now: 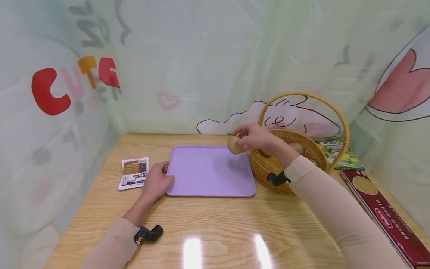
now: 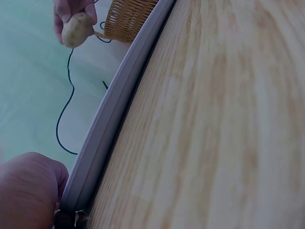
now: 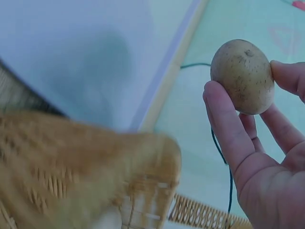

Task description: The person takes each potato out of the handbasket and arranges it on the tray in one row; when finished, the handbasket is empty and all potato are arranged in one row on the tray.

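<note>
My right hand [image 1: 253,137] pinches a potato [image 1: 234,145] between thumb and fingers, holding it above the back right corner of a lilac tray [image 1: 208,172]. Brown specks dot the pale skin of this potato [image 3: 242,76] in the right wrist view. At the tray's left side, my left hand [image 1: 158,182] grips the edge, thumb over the rim; some of its fingers are hidden. Beside the tray on the right stands a wicker basket [image 1: 260,170] with a tall handle. More potatoes [image 1: 297,148] lie inside it, partly covered by my right forearm.
A small printed packet [image 1: 134,172] lies left of the tray. Right of the basket are a green and yellow bag [image 1: 342,155] and a long dark red box [image 1: 383,213]. A printed curtain [image 1: 188,67] hangs behind the wooden table [image 1: 208,228].
</note>
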`<state>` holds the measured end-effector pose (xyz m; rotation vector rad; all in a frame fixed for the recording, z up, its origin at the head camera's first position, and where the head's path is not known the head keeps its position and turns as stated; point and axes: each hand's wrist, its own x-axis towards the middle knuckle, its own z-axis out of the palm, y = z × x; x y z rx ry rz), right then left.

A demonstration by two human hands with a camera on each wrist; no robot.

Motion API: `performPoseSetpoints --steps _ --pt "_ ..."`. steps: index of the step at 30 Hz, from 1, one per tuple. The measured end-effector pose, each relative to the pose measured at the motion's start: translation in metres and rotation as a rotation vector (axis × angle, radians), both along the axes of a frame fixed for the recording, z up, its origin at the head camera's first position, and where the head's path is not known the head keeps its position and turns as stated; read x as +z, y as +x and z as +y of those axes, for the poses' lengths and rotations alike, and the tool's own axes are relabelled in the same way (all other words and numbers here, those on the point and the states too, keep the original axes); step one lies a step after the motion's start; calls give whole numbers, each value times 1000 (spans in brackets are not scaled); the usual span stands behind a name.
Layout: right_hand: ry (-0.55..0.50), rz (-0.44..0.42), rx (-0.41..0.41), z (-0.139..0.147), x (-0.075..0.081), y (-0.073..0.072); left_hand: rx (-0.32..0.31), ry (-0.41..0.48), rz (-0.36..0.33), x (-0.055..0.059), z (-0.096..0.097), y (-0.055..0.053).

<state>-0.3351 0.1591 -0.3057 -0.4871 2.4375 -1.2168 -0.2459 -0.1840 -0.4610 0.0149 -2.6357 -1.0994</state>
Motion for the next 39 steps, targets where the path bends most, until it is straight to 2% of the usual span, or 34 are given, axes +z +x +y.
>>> performPoseSetpoints --steps 15,20,26,30,39 --pt "-45 -62 -18 -48 -23 -10 0 -59 26 -2 0 -3" --pt "-64 -113 -54 -66 -31 -12 8 -77 49 -4 0 -3" --pt "-139 -194 -112 -89 -47 -18 21 -90 41 -1 2 -2" --pt "-175 -227 -121 -102 -58 -21 19 -108 53 -1 4 -1" --pt "-191 -209 -101 -134 -71 -20 27 -136 76 -4 2 -3"
